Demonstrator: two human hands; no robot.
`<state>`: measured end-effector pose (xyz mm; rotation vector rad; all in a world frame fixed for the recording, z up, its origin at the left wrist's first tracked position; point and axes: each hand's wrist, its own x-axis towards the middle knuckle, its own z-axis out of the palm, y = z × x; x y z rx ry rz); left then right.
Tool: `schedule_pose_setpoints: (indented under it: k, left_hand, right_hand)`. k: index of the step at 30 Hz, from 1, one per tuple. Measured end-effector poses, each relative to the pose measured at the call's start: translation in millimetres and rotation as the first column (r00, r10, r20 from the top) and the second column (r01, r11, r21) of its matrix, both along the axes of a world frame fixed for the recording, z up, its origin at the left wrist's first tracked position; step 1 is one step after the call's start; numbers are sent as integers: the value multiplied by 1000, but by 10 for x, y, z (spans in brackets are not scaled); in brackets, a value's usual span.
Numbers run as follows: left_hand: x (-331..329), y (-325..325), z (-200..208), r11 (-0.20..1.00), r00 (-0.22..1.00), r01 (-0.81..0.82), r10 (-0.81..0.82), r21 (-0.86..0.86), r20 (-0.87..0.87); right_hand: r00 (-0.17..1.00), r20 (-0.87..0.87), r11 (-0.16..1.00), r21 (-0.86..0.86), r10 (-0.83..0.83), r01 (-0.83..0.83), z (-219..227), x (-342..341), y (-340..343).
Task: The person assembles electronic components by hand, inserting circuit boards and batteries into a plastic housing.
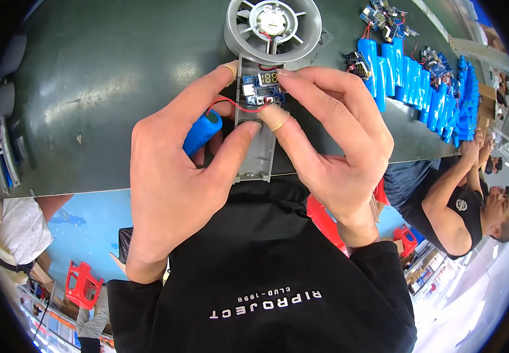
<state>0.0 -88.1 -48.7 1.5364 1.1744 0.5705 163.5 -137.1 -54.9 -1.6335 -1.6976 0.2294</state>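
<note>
A grey fan housing [316, 26] lies on the dark table, its round fan away from me and its long open handle [257, 154] pointing toward me. Over the handle, a small blue circuit board [260, 89] with a digit display is pinched between the thumb and fingers of my right hand [337, 129]. Red and black wires run from the board to a blue cylindrical battery [202, 133], which my left hand [175, 170] holds curled in its fingers beside the handle. My left thumb and index finger touch the handle's edge. Finger cots cover some fingertips.
Blue batteries [410, 79] with wired boards [384, 19] lie in rows at the right. Grey parts [4, 153] sit at the table's far left. Co-workers stand or sit along the table at the right [454, 206] and left [25, 229]. Red stools [82, 285] stand on the blue floor.
</note>
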Motion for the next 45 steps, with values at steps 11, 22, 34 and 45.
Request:
schedule_pose_setpoints:
  k: [11, 22, 34, 45]
  left_hand:
    - [23, -10, 34, 1000, 1000, -4, 4, -30, -5]
    - [25, -10, 45, 1000, 999, 0, 1, 9, -53]
    - [67, 207, 0, 995, 999, 41, -40, -86, 13]
    - [153, 344, 75, 934, 999, 25, -8, -357, 48]
  right_hand:
    - [981, -193, 997, 56, -32, 43, -149, -8, 15]
    - [997, -42, 997, -35, -66, 64, -39, -43, 42]
    - [974, -221, 997, -70, -54, 39, -125, -31, 20]
    - [580, -747, 917, -399, -326, 1, -41, 23, -78]
